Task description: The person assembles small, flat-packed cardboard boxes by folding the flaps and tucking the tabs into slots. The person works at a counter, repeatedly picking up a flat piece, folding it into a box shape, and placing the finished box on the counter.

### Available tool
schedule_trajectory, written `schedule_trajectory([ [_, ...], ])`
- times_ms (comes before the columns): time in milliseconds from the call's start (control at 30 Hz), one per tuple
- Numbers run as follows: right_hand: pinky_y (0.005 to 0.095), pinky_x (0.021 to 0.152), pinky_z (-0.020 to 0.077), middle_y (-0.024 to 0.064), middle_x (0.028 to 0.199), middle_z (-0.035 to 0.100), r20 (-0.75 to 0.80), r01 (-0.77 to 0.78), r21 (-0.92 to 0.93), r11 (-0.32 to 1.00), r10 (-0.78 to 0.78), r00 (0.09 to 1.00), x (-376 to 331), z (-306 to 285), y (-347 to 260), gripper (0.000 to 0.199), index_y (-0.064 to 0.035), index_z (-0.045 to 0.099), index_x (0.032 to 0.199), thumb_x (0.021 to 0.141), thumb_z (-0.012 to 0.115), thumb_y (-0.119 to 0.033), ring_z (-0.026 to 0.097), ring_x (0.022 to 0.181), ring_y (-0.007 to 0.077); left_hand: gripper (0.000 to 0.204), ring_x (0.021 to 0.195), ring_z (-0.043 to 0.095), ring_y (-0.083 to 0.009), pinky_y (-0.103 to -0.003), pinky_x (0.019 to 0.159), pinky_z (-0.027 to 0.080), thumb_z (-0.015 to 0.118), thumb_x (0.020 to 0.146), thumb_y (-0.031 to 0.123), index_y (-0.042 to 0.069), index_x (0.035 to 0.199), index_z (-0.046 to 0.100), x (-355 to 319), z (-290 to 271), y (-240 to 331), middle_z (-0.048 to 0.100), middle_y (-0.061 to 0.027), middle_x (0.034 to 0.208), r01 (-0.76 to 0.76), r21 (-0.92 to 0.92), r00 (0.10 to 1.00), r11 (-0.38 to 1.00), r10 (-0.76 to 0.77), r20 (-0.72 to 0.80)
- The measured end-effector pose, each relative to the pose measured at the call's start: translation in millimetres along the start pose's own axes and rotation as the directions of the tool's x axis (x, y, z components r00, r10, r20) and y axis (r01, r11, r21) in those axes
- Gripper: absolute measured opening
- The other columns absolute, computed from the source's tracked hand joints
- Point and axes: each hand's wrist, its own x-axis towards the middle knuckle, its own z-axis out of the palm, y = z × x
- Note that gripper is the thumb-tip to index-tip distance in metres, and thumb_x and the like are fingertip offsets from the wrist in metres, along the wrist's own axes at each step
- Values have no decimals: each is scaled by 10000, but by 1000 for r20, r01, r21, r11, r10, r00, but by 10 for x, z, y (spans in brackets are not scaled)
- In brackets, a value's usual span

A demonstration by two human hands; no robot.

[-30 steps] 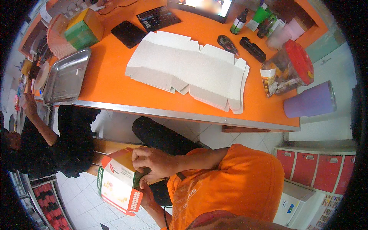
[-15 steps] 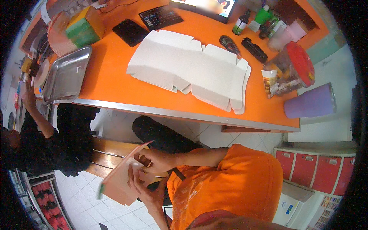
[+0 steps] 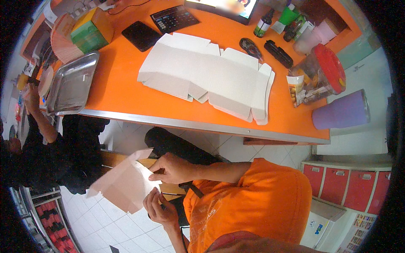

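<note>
A pale, flat cardboard box blank (image 3: pixel 124 183) is held below the orange counter (image 3: pixel 126 90), pinched at its edge by the right hand (image 3: pixel 175 168) and the left hand (image 3: pixel 159 208). A crooked fold could be caused by its unsupported far side sagging.

Your hands hold a flattened pale carton (image 3: pixel 126 183) below the orange surface (image 3: pixel 118 90). On it lie white flat box blanks (image 3: pixel 206 76), a green-and-orange box (image 3: pixel 90 31) at far left, and a lit screen (image 3: pixel 221 6) at the far edge.
</note>
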Motion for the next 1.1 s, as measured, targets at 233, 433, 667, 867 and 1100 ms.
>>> schedule_trajectory([
  [233, 409, 673, 516, 161, 778, 625, -34, 365, -178, 914, -377, 926, -57, 130, 28, 111, 9, 680, 869, 774, 668, -48, 628, 702, 310, 112, 913, 628, -272, -362, 790, 506, 616, 934, 67, -16, 1009, 615, -237, 107, -140, 657, -139, 978, 245, -74, 964, 967, -251, -89],
  [433, 394, 744, 518, 128, 796, 614, 27, 457, -302, 837, -472, 881, -152, 217, -183, 211, -6, 656, 961, 758, 664, -61, 612, 799, 313, 176, 918, 608, -240, -355, 807, 483, 623, 940, 139, -19, 1017, 625, -201, -20, -29, 654, -120, 962, 537, -325, 837, 778, -540, 90],
  [667, 390, 713, 524, 126, 791, 665, 32, 424, -137, 895, -424, 905, -77, 249, -125, 92, -18, 656, 867, 810, 689, -81, 657, 774, 304, 165, 911, 570, -134, -278, 812, 451, 572, 971, 76, -18, 1103, 600, -145, 6, -127, 629, -74, 996, 596, -700, 724, 394, -641, 256],
  [867, 398, 688, 533, 126, 790, 692, 28, 339, -5, 941, -339, 941, -59, 268, -93, 84, -10, 655, 829, 815, 703, -77, 680, 724, 291, 147, 929, 579, -133, -281, 826, 459, 619, 950, 82, -16, 1058, 598, -183, 65, -166, 642, -83, 1007, 557, -734, 730, 388, -650, 211],
  [1100, 396, 650, 525, 117, 781, 679, 5, 292, 29, 956, -292, 956, -39, 243, -118, 98, -15, 644, 866, 813, 702, -75, 662, 709, 294, 88, 945, 581, -139, -282, 857, 456, 614, 958, 81, 2, 983, 585, -121, 44, -186, 648, -89, 1031, 571, -734, 738, 368, -621, 263],
])
